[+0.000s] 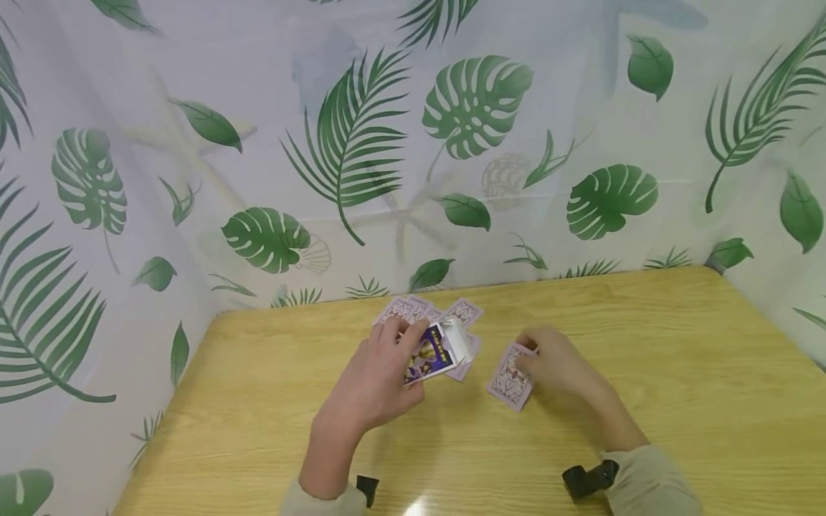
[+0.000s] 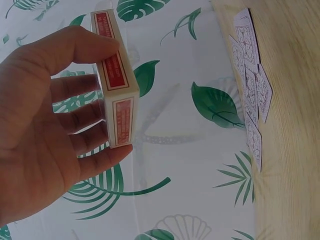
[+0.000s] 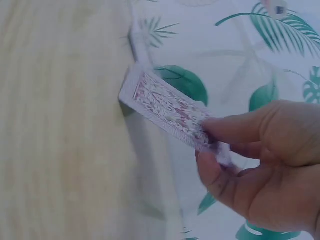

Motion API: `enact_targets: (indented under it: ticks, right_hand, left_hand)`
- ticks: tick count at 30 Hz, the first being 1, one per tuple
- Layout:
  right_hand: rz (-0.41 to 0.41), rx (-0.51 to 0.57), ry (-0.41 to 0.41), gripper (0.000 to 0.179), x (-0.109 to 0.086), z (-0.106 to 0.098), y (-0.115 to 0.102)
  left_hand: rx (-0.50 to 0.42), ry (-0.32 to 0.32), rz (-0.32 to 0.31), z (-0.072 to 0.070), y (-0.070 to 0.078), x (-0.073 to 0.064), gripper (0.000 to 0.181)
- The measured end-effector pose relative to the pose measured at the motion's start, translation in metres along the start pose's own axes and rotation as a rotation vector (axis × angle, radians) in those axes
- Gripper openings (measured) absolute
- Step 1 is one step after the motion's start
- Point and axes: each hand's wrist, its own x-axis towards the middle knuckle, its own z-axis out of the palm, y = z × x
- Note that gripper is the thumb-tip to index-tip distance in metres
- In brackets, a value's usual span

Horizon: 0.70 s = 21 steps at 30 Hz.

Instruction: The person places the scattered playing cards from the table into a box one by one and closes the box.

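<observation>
My left hand (image 1: 381, 369) grips a card box (image 1: 431, 356) between thumb and fingers, raised above the table. Its printed purple face and white open end show in the head view; the left wrist view shows red and white narrow sides on the card box (image 2: 116, 75). My right hand (image 1: 558, 365) pinches playing cards (image 1: 511, 378), patterned backs toward me, to the right of the box. In the right wrist view the thumb lies on top of the playing cards (image 3: 170, 107) and fingers are beneath; how many there are I cannot tell.
Several more playing cards (image 1: 463, 312) lie spread and overlapping on the wooden table (image 1: 258, 401), behind and beside the box, near the back edge. A leaf-printed cloth (image 1: 387, 179) hangs behind the table and along its sides. A black wrist device (image 1: 589, 480) sits by the right sleeve.
</observation>
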Motion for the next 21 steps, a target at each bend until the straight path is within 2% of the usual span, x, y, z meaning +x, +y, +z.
enact_targets:
  ticks: [3, 7, 11, 16, 21]
  right_hand:
    - [-0.013, 0.067, 0.11, 0.023, -0.003, -0.01, -0.007]
    - [-0.027, 0.145, 0.258, 0.026, -0.011, -0.024, -0.024]
    - [-0.024, 0.211, 0.358, 0.025, -0.025, -0.033, -0.041]
    - [-0.043, 0.343, 0.353, 0.028, -0.038, -0.037, -0.059]
    - [-0.083, 0.338, 0.304, 0.028, -0.039, -0.039, -0.067]
  left_hand:
    - [-0.008, -0.02, -0.013, 0.0, -0.001, 0.0, 0.078]
    - [-0.013, -0.016, -0.023, -0.002, -0.002, 0.0, 0.079]
    - [-0.021, -0.011, -0.017, -0.002, 0.0, 0.001, 0.079]
    - [0.015, 0.0, 0.003, -0.002, 0.0, -0.001, 0.077]
    - [0.03, 0.042, 0.063, -0.001, 0.004, 0.002, 0.076]
